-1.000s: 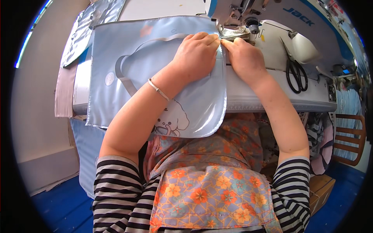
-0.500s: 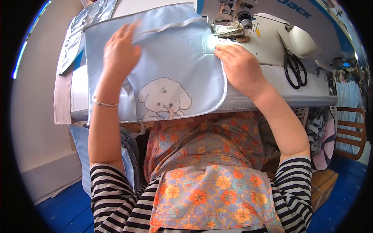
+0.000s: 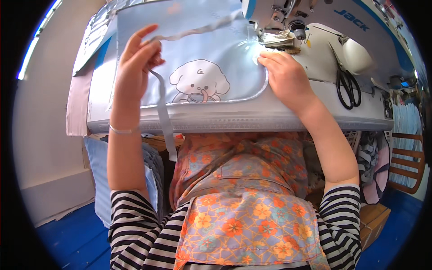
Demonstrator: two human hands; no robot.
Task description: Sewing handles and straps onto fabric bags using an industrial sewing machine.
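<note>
Head view: a pale blue fabric panel (image 3: 202,58) printed with a cartoon puppy lies flat on the table (image 3: 234,119), reaching from its near edge back to the sewing machine (image 3: 288,27) at the far right. A narrow grey binding strip (image 3: 163,119) runs from under the machine's foot across the panel to the left hand, then drops over the table's near edge toward the person's lap.

The panel looks thin, soft and slightly glossy, so it will likely slide easily and wrinkle if pushed from one spot; it seems best steered with a flat palm close to the needle and held at its curved bound edge. The strip is light and limp and would twist unless kept taut, so a pinch near the feed point suits it.

The left hand (image 3: 135,67) is lifted above the panel's left part, fingers loosely curled and pinching the strip between thumb and fingertips. The right hand (image 3: 285,78) lies nearly flat, fingers together, pressing the panel's right edge just before the presser foot. Black scissors (image 3: 346,85) rest on the machine bed, further right.
</note>
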